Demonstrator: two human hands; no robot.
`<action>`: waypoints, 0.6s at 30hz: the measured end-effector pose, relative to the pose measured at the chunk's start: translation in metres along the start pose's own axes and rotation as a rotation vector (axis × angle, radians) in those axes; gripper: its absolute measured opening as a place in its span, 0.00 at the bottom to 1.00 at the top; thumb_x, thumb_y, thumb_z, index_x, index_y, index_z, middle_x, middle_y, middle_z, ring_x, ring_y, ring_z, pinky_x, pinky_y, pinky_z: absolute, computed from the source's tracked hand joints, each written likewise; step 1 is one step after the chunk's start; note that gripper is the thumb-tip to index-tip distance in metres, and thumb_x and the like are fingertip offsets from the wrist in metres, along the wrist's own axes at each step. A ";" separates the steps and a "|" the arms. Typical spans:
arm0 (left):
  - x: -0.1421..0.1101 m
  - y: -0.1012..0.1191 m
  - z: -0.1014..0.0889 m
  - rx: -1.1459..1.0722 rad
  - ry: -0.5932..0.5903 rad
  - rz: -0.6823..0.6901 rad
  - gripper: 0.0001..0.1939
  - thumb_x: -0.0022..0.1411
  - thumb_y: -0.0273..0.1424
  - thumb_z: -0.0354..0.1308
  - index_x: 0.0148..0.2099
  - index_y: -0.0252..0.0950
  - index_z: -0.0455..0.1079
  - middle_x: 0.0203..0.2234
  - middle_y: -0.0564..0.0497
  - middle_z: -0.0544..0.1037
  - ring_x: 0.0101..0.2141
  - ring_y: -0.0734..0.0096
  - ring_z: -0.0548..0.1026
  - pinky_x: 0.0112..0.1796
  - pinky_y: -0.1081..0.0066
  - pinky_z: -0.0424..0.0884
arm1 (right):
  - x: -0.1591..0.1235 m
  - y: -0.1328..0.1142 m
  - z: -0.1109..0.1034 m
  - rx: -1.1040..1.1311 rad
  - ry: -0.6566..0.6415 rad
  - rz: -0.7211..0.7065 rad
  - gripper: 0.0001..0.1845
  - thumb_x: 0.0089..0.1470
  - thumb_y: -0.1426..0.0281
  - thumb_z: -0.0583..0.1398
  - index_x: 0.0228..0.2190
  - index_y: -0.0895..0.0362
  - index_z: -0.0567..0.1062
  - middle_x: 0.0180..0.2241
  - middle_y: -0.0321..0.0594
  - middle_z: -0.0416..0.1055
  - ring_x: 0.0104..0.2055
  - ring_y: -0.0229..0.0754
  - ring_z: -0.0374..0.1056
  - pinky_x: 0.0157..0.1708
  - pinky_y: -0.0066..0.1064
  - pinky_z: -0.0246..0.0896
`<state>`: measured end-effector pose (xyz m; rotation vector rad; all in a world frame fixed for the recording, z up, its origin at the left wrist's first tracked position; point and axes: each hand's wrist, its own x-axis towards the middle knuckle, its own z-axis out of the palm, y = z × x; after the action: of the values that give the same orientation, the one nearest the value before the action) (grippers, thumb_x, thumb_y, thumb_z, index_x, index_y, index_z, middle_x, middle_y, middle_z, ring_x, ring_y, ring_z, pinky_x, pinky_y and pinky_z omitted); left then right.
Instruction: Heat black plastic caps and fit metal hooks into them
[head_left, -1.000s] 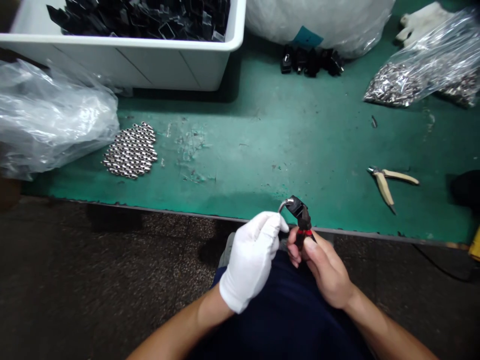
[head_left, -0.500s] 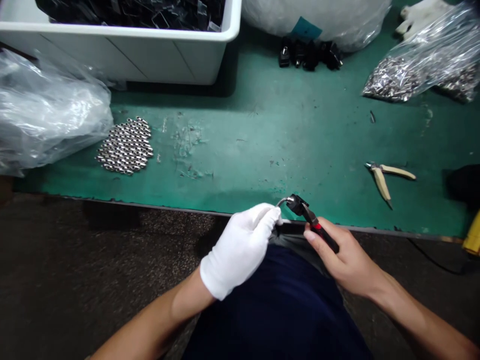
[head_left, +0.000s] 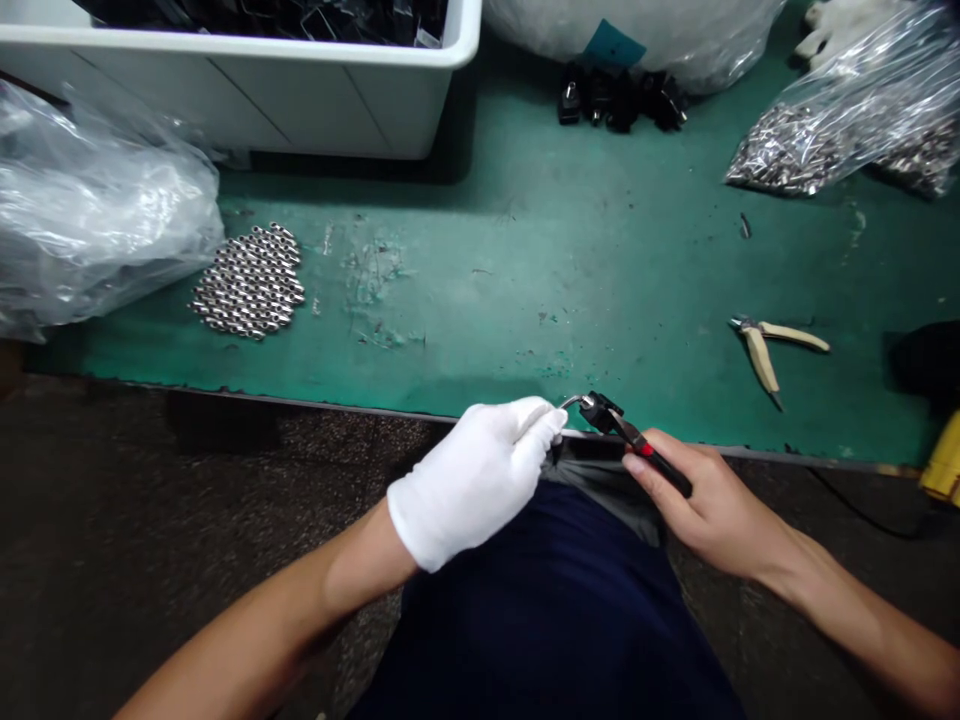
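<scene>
My left hand (head_left: pixel 472 482), in a white cloth glove, is shut around a thin bent metal loop (head_left: pixel 572 402) at the bench's front edge. The loop runs into a small black plastic piece (head_left: pixel 600 412). My bare right hand (head_left: pixel 712 500) grips red-and-black handled pliers (head_left: pixel 649 452), whose dark jaws are on that black piece. The pliers' handles lie partly under my fingers. Both hands are close together above my lap.
A white plastic bin (head_left: pixel 247 105) of black parts stands at the back, beside a clear bag (head_left: pixel 90 200). On the green bench lie a patch of metal beads (head_left: pixel 251 282), small black parts (head_left: pixel 619 100), a bag of metal pieces (head_left: pixel 787 150) and beige-handled pliers (head_left: pixel 765 350).
The pliers have swung from nearly upright to slanting down toward the right. My right hand has shifted outward to the right, and my gloved left hand has moved slightly left.
</scene>
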<state>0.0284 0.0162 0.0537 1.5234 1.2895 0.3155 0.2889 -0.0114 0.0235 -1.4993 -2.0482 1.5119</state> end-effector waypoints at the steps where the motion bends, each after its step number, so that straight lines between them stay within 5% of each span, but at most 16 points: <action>1: 0.000 0.001 -0.001 0.008 -0.010 0.004 0.19 0.74 0.38 0.43 0.30 0.38 0.58 0.23 0.59 0.65 0.25 0.75 0.61 0.32 0.71 0.57 | -0.001 0.000 -0.002 -0.013 -0.005 -0.006 0.15 0.70 0.62 0.54 0.31 0.54 0.64 0.26 0.31 0.60 0.29 0.37 0.55 0.31 0.31 0.50; 8: 0.005 0.008 -0.010 0.097 -0.041 0.038 0.19 0.74 0.37 0.43 0.28 0.38 0.59 0.21 0.57 0.66 0.23 0.74 0.60 0.28 0.70 0.54 | -0.003 -0.001 -0.008 -0.046 -0.023 0.027 0.16 0.69 0.60 0.53 0.30 0.54 0.65 0.26 0.34 0.63 0.28 0.39 0.57 0.31 0.33 0.51; 18: 0.006 0.015 -0.013 0.164 -0.083 0.050 0.19 0.74 0.36 0.42 0.29 0.38 0.61 0.23 0.57 0.66 0.24 0.74 0.64 0.30 0.70 0.55 | -0.007 0.002 -0.012 0.091 -0.089 0.074 0.15 0.69 0.58 0.54 0.32 0.54 0.67 0.32 0.38 0.67 0.42 0.47 0.64 0.43 0.36 0.57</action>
<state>0.0294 0.0303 0.0683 1.6916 1.2372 0.1799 0.3013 -0.0097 0.0305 -1.5153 -1.9620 1.7047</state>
